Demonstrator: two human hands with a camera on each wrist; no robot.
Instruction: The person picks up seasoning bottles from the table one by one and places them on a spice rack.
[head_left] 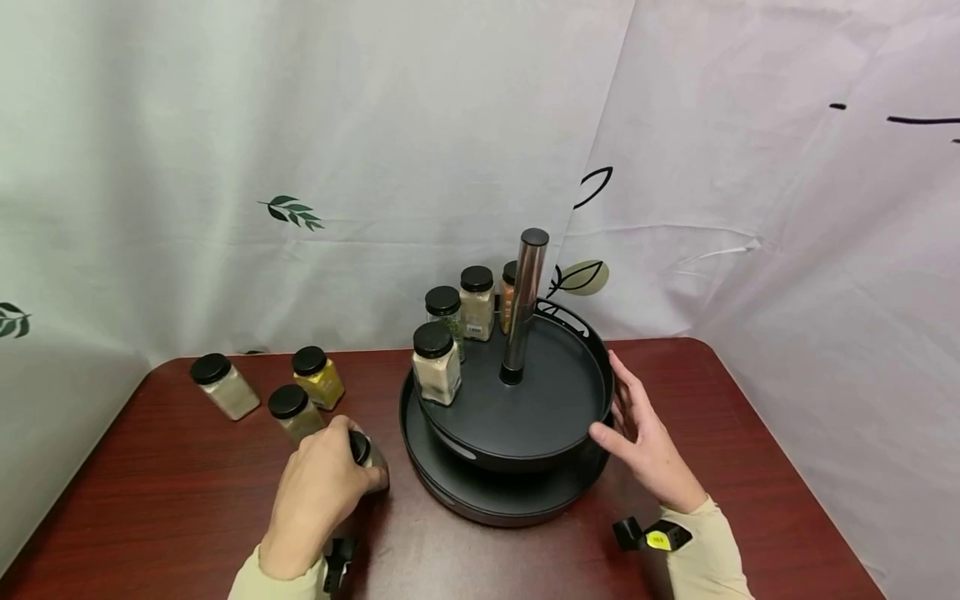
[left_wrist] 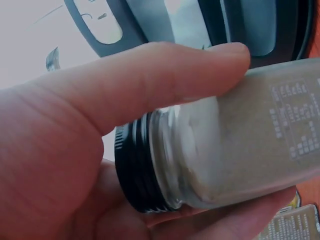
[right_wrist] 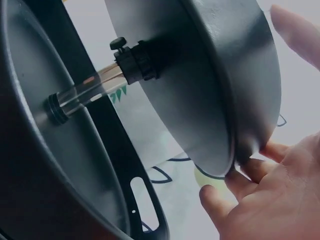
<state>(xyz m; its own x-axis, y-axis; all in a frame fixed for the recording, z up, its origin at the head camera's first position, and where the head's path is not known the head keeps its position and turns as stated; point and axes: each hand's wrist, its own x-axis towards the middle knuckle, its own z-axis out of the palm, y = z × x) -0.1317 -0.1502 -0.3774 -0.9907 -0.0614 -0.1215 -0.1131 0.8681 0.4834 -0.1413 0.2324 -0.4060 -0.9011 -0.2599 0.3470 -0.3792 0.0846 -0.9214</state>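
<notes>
Between thumb and fingers my left hand [head_left: 315, 487] grips a glass spice jar [left_wrist: 250, 135] with a black lid and grey-beige powder. In the head view that jar is left of a black two-tier turntable rack and partly hidden by the hand. Against the outer side of the upper tray [head_left: 555, 417] rest the fingertips of my right hand [head_left: 645, 433], its fingers loosely spread. On that tray's left and back edge stand several spice jars, among them a cream-coloured jar [head_left: 437, 371] at the front and an orange jar [head_left: 507, 300] behind the post.
Under the upper tray lies a wider lower tray [head_left: 495, 507]; a metal post [head_left: 525, 308] rises through the middle. On the table's left are a pale jar [head_left: 228, 390], a yellow jar [head_left: 322, 383] and a grey-brown jar [head_left: 300, 417]. A white curtain [head_left: 375, 167] hangs behind.
</notes>
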